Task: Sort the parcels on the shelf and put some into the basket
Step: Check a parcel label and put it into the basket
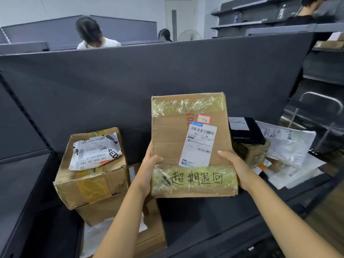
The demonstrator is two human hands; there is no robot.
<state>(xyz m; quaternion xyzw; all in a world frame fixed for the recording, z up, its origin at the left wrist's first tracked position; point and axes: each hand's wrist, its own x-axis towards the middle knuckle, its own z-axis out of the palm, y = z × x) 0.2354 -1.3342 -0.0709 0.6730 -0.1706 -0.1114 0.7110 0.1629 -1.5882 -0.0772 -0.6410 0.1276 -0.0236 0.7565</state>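
The cardboard parcel [171,142] is held upright above the dark shelf [204,220], its labelled face toward the camera. The left hand [149,170] grips its lower left edge, thumb on the front and fingers curled behind. The right hand [236,170] grips the lower right edge the same way. A white shipping label [201,144] and a red-bordered sticker [203,119] sit on the front, and black handwriting [195,178] runs along the taped lower band.

On the shelf to the left, a taped box [91,179] with a crumpled white label rests tilted on a flatter box [152,233], with a white plastic bag [96,237] beside it. To the right, a black parcel [245,131] lies on a small box [255,155], next to several white mailer bags [290,146].
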